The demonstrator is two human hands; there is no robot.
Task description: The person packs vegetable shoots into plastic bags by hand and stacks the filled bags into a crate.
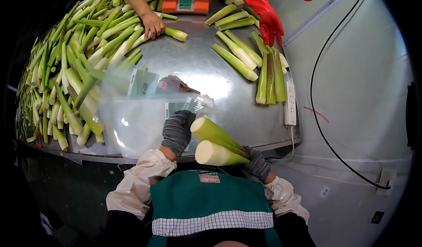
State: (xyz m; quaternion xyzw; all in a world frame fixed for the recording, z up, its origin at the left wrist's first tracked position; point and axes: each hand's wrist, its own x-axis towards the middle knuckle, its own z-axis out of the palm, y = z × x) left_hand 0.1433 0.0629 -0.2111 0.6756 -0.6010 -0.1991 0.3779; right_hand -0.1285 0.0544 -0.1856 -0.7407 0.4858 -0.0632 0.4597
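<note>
"Where were the two trimmed stalks (pixel 220 154)?"

"They were in front of the green apron (pixel 184 194), at the near edge of the steel bench (pixel 206 45). The right hand (pixel 258 164), in a grey knitted glove, was clamped on their narrower ends. The thick, pale cut ends pointed to the left hand (pixel 177 132)."

"And the left hand, what was its state?"

"It wore the same kind of glove and lay at the right border of the clear plastic bags (pixel 136 124). Its fingertips were turned away, so I could not tell if they were pinched together on the film or apart."

"What could have gone wrong from there, in your opinion?"

"First, I judged that the stalks could slip or spread apart, because the grip was at one end only and the thick ends had no support. Second, the sharp rim of a cut end could catch the thin film and tear it. Third, the bags overlapped, so a pull on one could drag another. Also, the power strip (pixel 290 104) lay at the right side of the bench; if the stalks were wet, drops could reach its sockets."
</note>
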